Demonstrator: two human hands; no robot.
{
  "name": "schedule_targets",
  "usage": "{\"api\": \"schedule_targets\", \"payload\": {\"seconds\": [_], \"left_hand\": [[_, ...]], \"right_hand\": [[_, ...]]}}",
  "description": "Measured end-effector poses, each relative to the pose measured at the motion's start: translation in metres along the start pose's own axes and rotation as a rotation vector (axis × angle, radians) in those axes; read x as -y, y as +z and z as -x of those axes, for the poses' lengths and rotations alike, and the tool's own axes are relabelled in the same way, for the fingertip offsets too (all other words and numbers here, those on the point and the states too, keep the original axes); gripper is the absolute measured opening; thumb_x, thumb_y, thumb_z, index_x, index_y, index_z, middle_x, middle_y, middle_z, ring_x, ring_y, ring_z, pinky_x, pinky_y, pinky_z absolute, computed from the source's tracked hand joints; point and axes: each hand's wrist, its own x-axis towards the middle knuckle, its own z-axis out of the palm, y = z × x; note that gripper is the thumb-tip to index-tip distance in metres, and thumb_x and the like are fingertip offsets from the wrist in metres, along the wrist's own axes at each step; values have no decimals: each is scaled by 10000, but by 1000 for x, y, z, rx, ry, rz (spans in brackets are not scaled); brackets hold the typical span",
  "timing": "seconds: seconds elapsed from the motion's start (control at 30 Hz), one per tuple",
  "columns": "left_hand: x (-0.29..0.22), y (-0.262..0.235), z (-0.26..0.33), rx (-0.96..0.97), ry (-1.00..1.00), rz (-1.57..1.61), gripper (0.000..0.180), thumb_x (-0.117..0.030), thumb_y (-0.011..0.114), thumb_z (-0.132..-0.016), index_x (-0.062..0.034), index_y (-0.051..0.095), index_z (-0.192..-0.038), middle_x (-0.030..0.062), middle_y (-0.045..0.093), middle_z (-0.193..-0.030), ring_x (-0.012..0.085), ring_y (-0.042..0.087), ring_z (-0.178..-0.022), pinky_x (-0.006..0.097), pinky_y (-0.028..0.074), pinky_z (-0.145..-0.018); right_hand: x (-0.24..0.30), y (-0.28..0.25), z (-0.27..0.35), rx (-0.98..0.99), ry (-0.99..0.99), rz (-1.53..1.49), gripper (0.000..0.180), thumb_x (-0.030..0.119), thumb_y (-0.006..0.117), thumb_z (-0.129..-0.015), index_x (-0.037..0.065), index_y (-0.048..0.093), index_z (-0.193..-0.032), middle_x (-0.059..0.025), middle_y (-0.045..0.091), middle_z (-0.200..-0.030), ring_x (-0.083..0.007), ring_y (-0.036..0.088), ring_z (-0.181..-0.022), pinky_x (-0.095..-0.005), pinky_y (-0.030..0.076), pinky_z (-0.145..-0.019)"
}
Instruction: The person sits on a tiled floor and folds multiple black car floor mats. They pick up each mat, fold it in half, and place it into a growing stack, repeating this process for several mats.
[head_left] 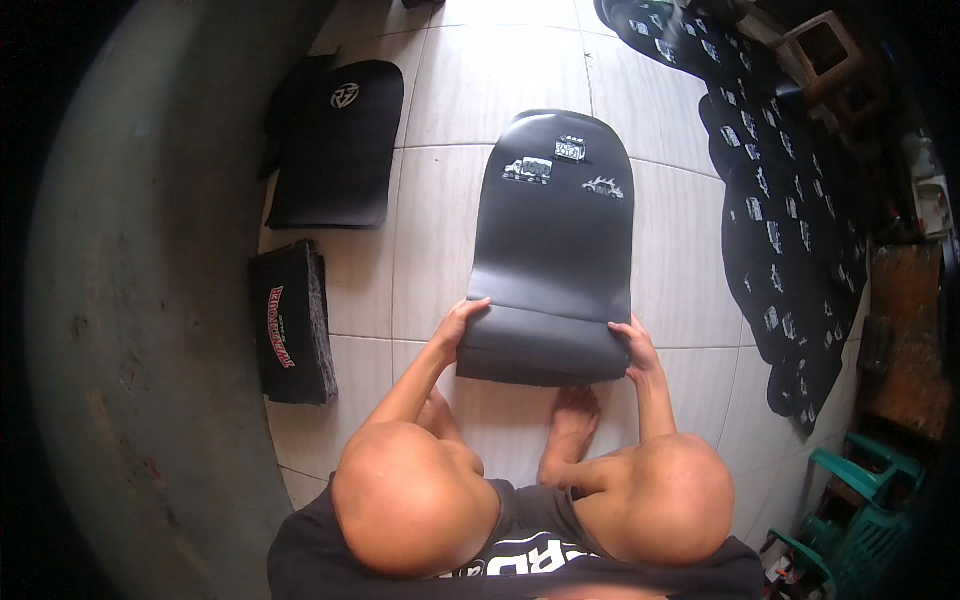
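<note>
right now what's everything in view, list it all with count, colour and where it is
dark grey sheet: 1, rounded top with three small printed pictures, on the floor in the middle, near edge folded up
black rounded sheet: 1, white emblem, floor upper left
stack of black sheets: 1 stack, red print on top, floor left
row of black printed sheets: many overlapping, black with small white prints, floor right
stool: 1, brownish, top right
plastic chair: 1, green, lower right
tiled floor: pale tiles
wall: grey, left
left hand: on the fold's left end
right hand: on the fold's right end
knees, bare feet: bottom centre
</note>
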Motion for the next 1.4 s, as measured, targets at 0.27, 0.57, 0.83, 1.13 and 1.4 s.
{"api": "schedule_targets", "payload": {"seconds": [0.27, 0.57, 0.83, 1.13, 1.4], "left_hand": [[20, 20, 4, -187, 140, -225, 581, -28, 659, -861, -30, 416, -1388, 172, 574, -1272, 255, 618, -1087, 397, 527, -924], [15, -30, 38, -14, -48, -445, 934, -143, 705, -910, -52, 49, -1569, 218, 417, -1453, 287, 498, -1269, 385, 389, -1078], [35, -4, 46, -137, 16, -453, 849, -85, 726, -871, -10, 154, -1494, 243, 475, -1340, 284, 649, -982, 396, 596, -536], [50, 1, 41, -479, 336, -1201, 753, -261, 845, -749, 3, 458, -1337, 210, 710, -988, 291, 723, -902, 417, 556, -787], [4, -23, -2, -421, 232, -834, 541, -394, 847, -753, 25, 671, -1047, 94, 683, -790, 136, 623, -639, 308, 519, -582]], "right_hand": [[-26, 23, -6, -208, -354, 623, 552, 29, 501, -955, 2, 323, -1476, -160, 521, -1387, -251, 482, -1311, -347, 377, -1095], [21, 22, 29, -80, 156, 635, 847, 252, 667, -935, 85, 132, -1570, -181, 609, -1233, -203, 617, -1102, -417, 556, -757], [-11, -13, 59, -18, 29, 511, 1034, 215, 814, -790, 104, 127, -1555, -191, 584, -1270, -227, 641, -1034, -308, 516, -686], [-37, 12, 48, -286, -324, 1008, 892, 205, 832, -758, -11, 316, -1453, -237, 654, -1175, -292, 657, -1079, -370, 535, -877], [-3, -11, -7, -516, -294, 974, 641, 409, 827, -754, -37, 598, -1153, -181, 689, -950, -267, 671, -859, -373, 539, -781]]}}
